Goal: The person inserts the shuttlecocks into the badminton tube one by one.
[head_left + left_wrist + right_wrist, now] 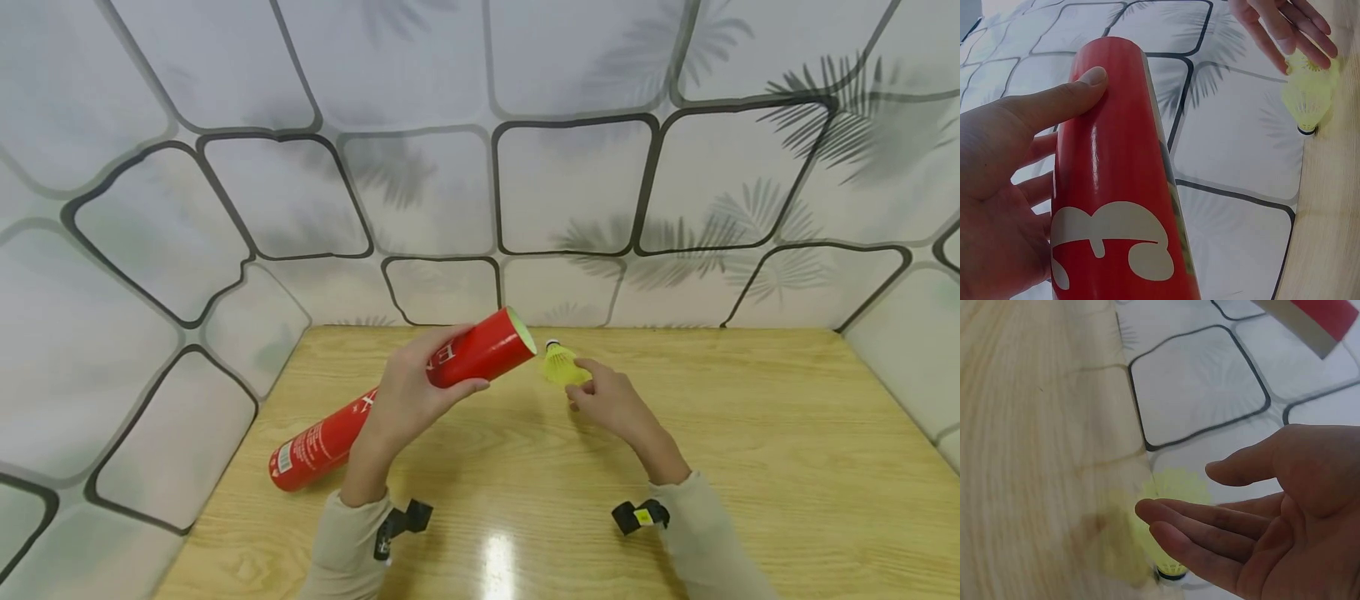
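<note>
My left hand point(408, 392) grips a long red shuttlecock tube point(483, 348) round its body. The tube slants up from the lower left, with its round mouth at the upper right showing a pale green inside. Just right of that mouth is a yellow shuttlecock point(559, 365), its dark-banded tip pointing at the wall. Its skirt faces my right hand point(611, 402), whose fingertips overlap the skirt. In the right wrist view the fingers point(1210, 540) are extended and the thumb stands apart, with the shuttlecock point(1175, 481) partly hidden behind them.
A light wooden table point(750, 433) lies under both hands. Along its back and sides rises a pale wall covering point(570, 192) with dark outlines and leaf prints. Black wrist camera mounts point(641, 517) sit at both sleeves.
</note>
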Demonstrator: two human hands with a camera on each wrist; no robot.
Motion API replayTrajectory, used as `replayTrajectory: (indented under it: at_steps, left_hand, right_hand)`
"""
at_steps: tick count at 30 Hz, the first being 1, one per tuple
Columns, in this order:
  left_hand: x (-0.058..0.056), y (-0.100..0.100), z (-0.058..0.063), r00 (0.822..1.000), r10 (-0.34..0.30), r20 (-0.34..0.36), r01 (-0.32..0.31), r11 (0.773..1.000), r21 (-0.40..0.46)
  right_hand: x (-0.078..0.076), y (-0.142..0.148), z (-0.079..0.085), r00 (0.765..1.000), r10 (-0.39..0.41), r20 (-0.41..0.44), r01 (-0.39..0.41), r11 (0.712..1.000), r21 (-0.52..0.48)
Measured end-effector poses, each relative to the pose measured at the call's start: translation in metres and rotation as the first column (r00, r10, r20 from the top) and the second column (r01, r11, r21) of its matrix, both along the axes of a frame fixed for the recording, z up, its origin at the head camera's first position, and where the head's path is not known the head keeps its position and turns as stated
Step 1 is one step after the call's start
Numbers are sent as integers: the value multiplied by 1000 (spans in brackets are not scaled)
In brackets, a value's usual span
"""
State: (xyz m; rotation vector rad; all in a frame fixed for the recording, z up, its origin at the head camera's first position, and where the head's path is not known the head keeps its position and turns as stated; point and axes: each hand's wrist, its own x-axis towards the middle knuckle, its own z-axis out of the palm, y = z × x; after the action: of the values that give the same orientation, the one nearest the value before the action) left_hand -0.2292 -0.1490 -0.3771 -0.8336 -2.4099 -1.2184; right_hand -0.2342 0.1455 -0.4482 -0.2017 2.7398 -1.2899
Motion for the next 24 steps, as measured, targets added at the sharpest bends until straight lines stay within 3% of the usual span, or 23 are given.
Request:
replayTrajectory:
  at_steps: [6, 11, 20, 24]
  left_hand:
    - [0, 0, 0, 1000, 1, 5, -1, 1000, 1]
    - [0, 0, 1, 1000, -1, 3, 1, 1000, -1]
    - [2, -1, 0, 1000, -3, 12, 3, 1000, -2]
    - [2, 0, 1, 1000, -4, 16, 4, 1000, -4]
  right_hand:
    - [-1, 23, 4, 995, -59, -86, 66, 995, 78]
    - [0, 37, 8, 975, -130, -181, 152, 981, 117]
    - [7, 44, 28, 910, -237, -340, 257, 966, 16]
    - [12, 43, 41, 868, -266, -419, 272, 961, -45]
